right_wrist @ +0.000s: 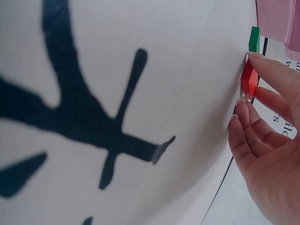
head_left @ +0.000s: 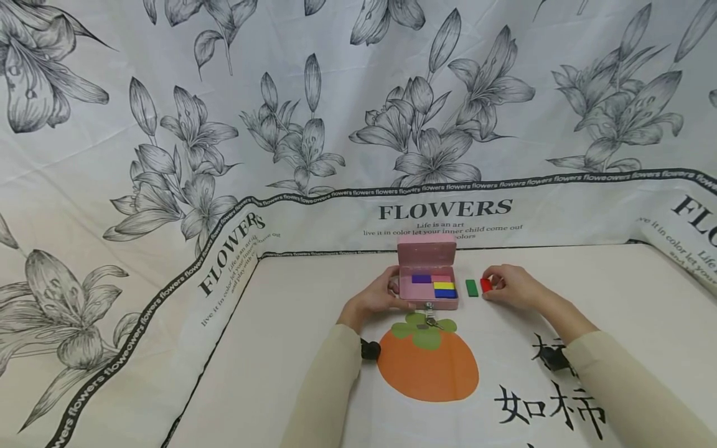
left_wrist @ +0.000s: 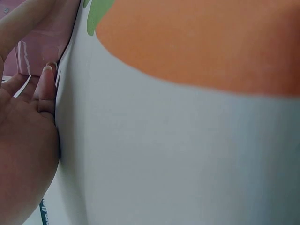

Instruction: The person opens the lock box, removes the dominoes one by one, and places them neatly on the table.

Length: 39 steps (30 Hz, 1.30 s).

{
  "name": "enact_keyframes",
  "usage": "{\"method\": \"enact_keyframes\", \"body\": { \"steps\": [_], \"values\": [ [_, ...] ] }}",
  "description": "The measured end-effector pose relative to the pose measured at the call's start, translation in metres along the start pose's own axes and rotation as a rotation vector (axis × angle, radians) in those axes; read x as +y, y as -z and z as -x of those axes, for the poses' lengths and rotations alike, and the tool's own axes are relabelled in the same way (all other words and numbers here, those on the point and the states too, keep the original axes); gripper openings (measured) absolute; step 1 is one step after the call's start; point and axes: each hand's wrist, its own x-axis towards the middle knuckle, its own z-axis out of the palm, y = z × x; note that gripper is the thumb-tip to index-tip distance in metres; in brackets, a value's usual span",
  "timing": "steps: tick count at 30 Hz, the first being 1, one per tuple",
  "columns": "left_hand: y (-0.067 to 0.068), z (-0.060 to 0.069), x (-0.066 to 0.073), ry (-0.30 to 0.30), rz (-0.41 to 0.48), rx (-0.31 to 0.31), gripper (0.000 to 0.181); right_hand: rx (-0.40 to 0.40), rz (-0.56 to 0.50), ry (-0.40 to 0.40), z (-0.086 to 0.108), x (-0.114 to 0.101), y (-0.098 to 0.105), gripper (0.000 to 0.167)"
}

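Near the table's [head_left: 302, 280] far edge, the right hand [head_left: 518, 287] pinches 1 red block [head_left: 485, 285], just beside the green block [head_left: 472, 288]. The left hand [head_left: 375, 295] grips the pink box [head_left: 445, 305] by its left side. The step looks like picking up or putting down the red block; the next move seems to need a snug pinch.

The box [head_left: 418, 291] of blocks [head_left: 444, 285] sits behind the printed fruit [head_left: 428, 367], left of two further blocks [head_left: 472, 287].
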Motion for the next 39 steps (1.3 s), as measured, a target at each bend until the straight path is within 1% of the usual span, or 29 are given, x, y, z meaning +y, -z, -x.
{"method": "enact_keyframes", "body": {
  "steps": [4, 9, 21, 29, 34, 39],
  "values": [
    [0.0, 0.0004, 0.0002, 0.009, -0.006, -0.007, 0.102, -0.01, 0.003, -0.001, -0.0001, -0.0013, 0.0008, 0.041],
    [0.0001, -0.0003, -0.0003, 0.001, -0.011, -0.008, 0.101, -0.02, -0.002, -0.01, 0.0, -0.0036, 0.0023, 0.041],
    [-0.0006, -0.0027, 0.0009, 0.006, -0.013, 0.007, 0.101, -0.039, 0.004, 0.001, -0.0073, 0.0032, 0.0042, 0.04],
    [-0.0003, -0.0038, 0.0007, 0.005, -0.004, 0.0, 0.103, -0.054, -0.001, -0.022, -0.0082, 0.0035, 0.005, 0.042],
    [-0.0003, -0.0046, -0.0002, 0.005, -0.006, 0.001, 0.102, -0.051, -0.007, -0.025, -0.0059, 0.0015, 0.0063, 0.047],
    [0.0001, -0.0054, -0.0015, 0.008, -0.012, 0.002, 0.102, -0.045, -0.004, -0.01, -0.0031, -0.0008, 0.0082, 0.053]
  ]
}}
